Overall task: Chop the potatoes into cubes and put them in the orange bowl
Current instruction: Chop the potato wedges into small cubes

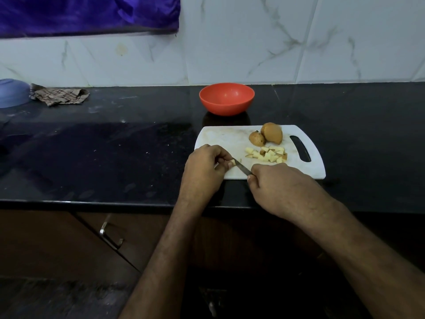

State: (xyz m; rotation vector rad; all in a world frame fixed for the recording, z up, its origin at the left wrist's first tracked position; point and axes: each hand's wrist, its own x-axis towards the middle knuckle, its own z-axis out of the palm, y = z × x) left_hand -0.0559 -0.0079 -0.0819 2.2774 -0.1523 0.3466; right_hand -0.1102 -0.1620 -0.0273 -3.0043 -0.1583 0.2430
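A white cutting board (220,137) lies on the black counter. Two brown potato pieces (268,134) sit at its far side, with a pile of pale potato cubes (268,154) just in front of them. My left hand (203,168) pinches a small potato piece (233,162) at the board's near left. My right hand (279,187) grips a knife (241,168) whose blade touches that piece. The orange bowl (226,99) stands empty behind the board.
A checked cloth (59,96) and a blue bowl (12,93) lie at the counter's far left. The marble wall rises right behind the orange bowl. The counter's front edge (92,202) runs above a cabinet with a metal handle (110,234).
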